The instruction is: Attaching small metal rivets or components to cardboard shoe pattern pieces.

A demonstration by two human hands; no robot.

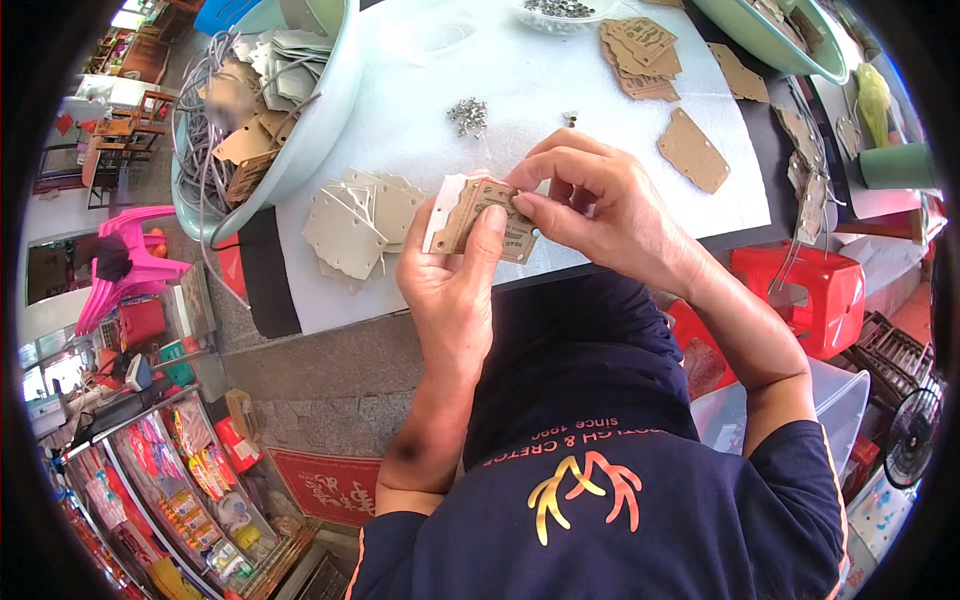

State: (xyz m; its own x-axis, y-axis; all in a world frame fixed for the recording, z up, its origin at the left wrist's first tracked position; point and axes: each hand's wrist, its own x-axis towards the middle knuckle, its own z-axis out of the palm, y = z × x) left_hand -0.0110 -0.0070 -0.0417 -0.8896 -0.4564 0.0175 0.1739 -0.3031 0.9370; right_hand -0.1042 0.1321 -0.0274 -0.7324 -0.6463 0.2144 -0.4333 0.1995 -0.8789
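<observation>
My left hand (pixel 445 285) grips a brown printed cardboard tag (pixel 518 240) with small holes at its corners, thumb pressed on its face. A white-backed piece (pixel 444 215) shows beside it in the same grip. At the tag's upper right corner, my right hand (pixel 620 205) has thumb and forefinger pinched together; whatever is between them is hidden. Left of my hands lies a loose pile of pale grey cards (pixel 345 225), some with cord. Small metal fasteners (pixel 468 117) are heaped beyond my hands, and a few more (pixel 570 119) lie just past my right knuckles.
A pale green basin (pixel 335 115) at the left holds grey cords and cards; another basin (pixel 835 62) stands far right. Brown cards (pixel 640 60) are stacked at the back, with a single card (pixel 694 150) nearer. A clear bowl (pixel 568 16) holds more fasteners. Red stools (pixel 840 290) stand right.
</observation>
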